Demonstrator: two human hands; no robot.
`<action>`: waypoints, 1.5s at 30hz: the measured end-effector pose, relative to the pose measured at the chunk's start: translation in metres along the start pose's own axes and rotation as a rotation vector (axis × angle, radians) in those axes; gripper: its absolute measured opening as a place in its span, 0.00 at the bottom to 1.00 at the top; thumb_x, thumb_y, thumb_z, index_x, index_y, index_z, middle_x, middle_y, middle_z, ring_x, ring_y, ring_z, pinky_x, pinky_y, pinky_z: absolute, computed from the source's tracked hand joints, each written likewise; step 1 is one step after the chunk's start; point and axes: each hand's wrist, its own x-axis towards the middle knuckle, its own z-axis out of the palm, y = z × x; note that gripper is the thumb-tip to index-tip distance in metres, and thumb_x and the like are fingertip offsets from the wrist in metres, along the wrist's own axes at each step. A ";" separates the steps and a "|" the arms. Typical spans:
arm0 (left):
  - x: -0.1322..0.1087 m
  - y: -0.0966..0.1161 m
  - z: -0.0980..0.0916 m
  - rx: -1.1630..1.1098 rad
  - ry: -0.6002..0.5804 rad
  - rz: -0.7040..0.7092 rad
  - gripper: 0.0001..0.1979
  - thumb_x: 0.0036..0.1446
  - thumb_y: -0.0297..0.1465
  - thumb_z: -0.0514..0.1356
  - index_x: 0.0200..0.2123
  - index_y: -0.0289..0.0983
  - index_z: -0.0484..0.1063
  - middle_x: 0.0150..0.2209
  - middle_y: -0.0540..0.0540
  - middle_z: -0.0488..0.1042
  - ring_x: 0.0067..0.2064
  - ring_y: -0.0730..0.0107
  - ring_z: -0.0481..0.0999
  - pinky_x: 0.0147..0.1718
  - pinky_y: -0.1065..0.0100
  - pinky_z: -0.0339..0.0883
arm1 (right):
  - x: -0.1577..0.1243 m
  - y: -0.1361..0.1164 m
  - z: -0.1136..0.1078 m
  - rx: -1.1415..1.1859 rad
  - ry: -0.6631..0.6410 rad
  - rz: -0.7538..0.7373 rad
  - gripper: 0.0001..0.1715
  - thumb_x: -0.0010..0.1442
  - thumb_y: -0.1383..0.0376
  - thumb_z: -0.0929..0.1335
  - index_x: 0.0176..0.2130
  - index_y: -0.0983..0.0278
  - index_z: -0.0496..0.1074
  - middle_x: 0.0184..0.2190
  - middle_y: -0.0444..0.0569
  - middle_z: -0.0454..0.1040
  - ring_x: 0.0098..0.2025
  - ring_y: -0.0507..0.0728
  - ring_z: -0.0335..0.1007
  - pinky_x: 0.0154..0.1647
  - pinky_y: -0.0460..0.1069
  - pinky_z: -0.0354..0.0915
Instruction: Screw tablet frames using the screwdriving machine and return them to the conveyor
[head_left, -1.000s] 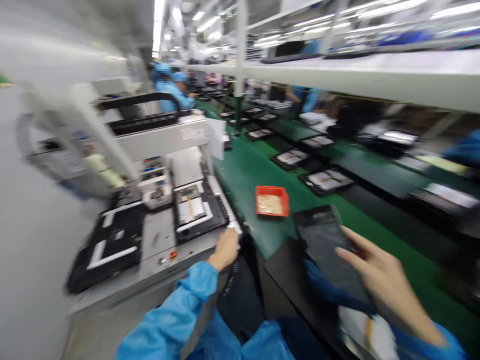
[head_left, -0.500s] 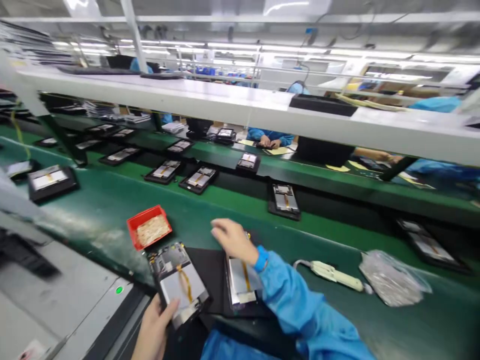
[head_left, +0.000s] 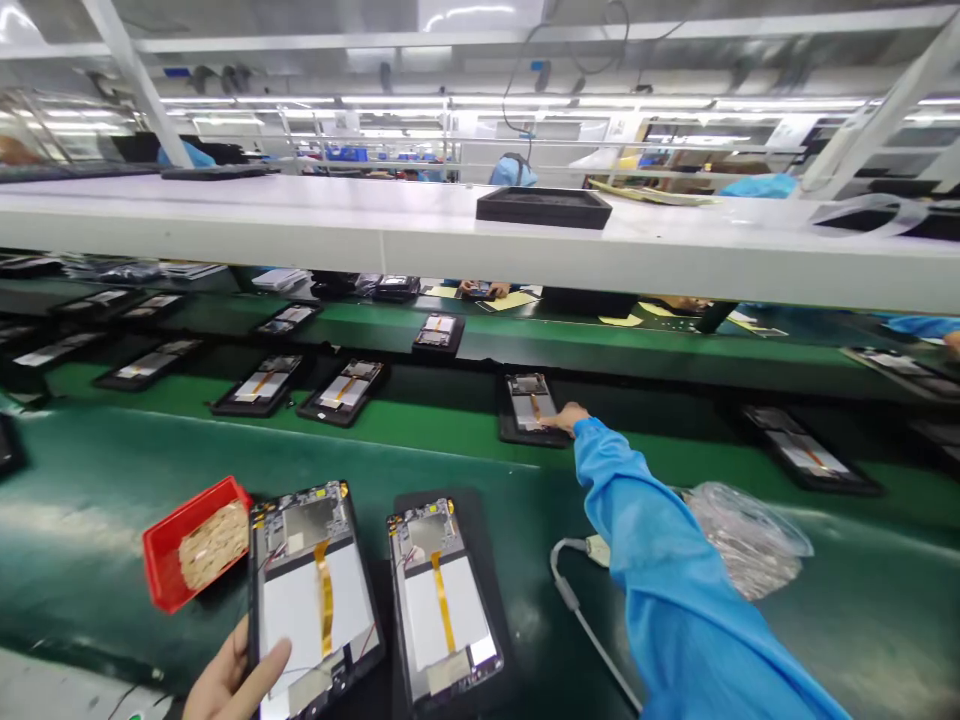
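Observation:
My left hand [head_left: 232, 675] grips an open-backed tablet [head_left: 304, 585] by its lower left edge, thumb over the top face. A white battery, a circuit board and an orange ribbon cable show inside it. To its right, a second open-backed tablet [head_left: 444, 600] lies on a dark pad on the green bench. My right hand [head_left: 568, 415] is stretched far forward in a blue sleeve, with its fingers closed at the right edge of another open-backed tablet [head_left: 531, 400]. That tablet sits in a black tray on the green line; the fingertips are partly hidden.
A red bin [head_left: 169, 555] of small tan pieces stands left of the held tablet. A pale tool [head_left: 598, 550] with a cable and a clear plastic bag [head_left: 746, 540] lie at right, partly behind my sleeve. Several trayed tablets line the belt beneath a white shelf [head_left: 300, 225].
My right hand has left the tablet on the pad and reached forward to one on the line. My left hand still holds its tablet. The view has swung right.

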 end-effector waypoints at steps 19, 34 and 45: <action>0.005 0.012 0.038 -0.208 -0.110 -0.123 0.36 0.41 0.27 0.73 0.56 0.34 0.69 0.42 0.40 0.82 0.42 0.48 0.83 0.41 0.55 0.79 | -0.151 0.010 0.051 0.247 -0.253 -0.474 0.18 0.62 0.52 0.65 0.39 0.64 0.74 0.31 0.50 0.77 0.34 0.58 0.76 0.34 0.49 0.69; -0.017 -0.059 0.042 -0.448 -0.344 -0.326 0.31 0.49 0.22 0.66 0.59 0.36 0.68 0.47 0.40 0.81 0.48 0.49 0.81 0.50 0.52 0.74 | -0.300 0.001 0.105 0.078 -0.284 -0.490 0.17 0.58 0.52 0.68 0.42 0.61 0.71 0.38 0.53 0.77 0.41 0.63 0.74 0.41 0.54 0.64; -0.010 -0.058 0.037 -0.485 -0.468 -0.325 0.33 0.52 0.22 0.64 0.62 0.38 0.64 0.51 0.39 0.79 0.50 0.50 0.80 0.52 0.51 0.73 | -0.296 -0.005 0.117 0.653 -0.588 -0.353 0.19 0.45 0.54 0.74 0.23 0.63 0.65 0.20 0.41 0.67 0.25 0.51 0.61 0.27 0.46 0.54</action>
